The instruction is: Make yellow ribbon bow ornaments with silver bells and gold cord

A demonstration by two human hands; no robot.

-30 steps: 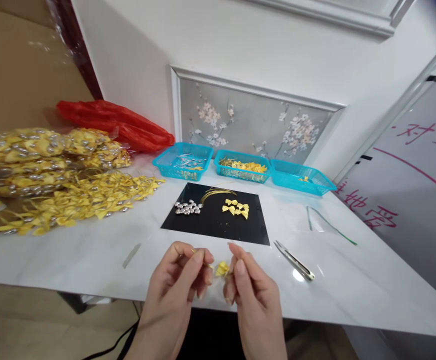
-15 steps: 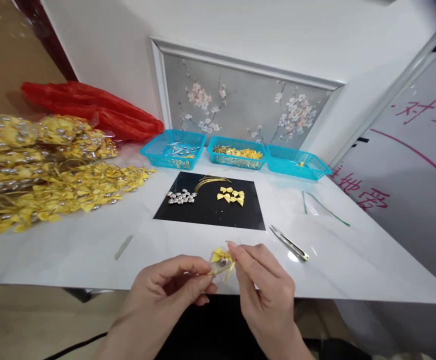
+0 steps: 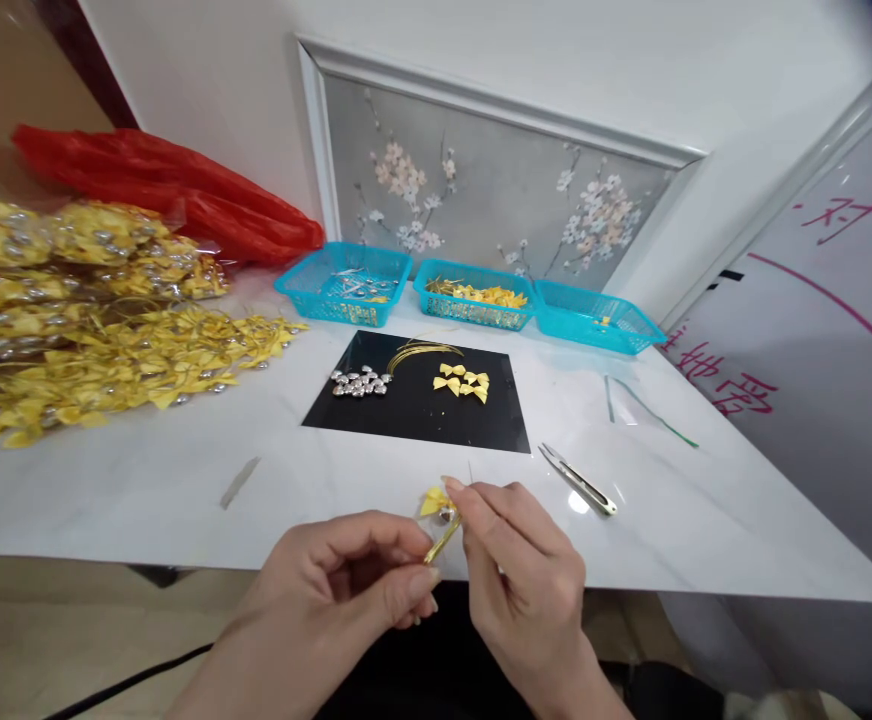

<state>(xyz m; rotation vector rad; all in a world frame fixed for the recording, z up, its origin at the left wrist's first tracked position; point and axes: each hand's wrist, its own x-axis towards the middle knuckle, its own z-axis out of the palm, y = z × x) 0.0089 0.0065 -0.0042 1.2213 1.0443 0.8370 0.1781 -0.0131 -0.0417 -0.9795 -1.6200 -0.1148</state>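
Two hands are at work at the near edge of the white table (image 3: 143, 500), on one yellow bow (image 3: 434, 500) with one silver bead (image 3: 446, 515) below it and one gold strand (image 3: 443, 543). The piece sits between the fingertips, in front of the mat. Left hand (image 3: 353, 570): thumb and forefinger pinched on the strand's lower end, the remaining fingers curled. Right hand (image 3: 526, 560): thumb and forefinger closed at the strand's upper end, beside the bow; its exact hold is hidden. On one black mat (image 3: 383, 425): four yellow bows (image 3: 473, 391); one heap of silver beads (image 3: 361, 383), over ten, exact number unclear; one sheaf of gold cords (image 3: 425, 348), overlapping and uncountable. Three blue baskets (image 3: 473, 312) stand in a row behind the mat. One pair of snips (image 3: 578, 480) lies with its tips just beside the mat's near right corner. One grey strip (image 3: 239, 483) lies left of the hands, well apart from them. A band of white surface separates the hands from the mat's front edge; room widens to the left, while the snips bound the right side. Both wrists extend past the table's near edge.
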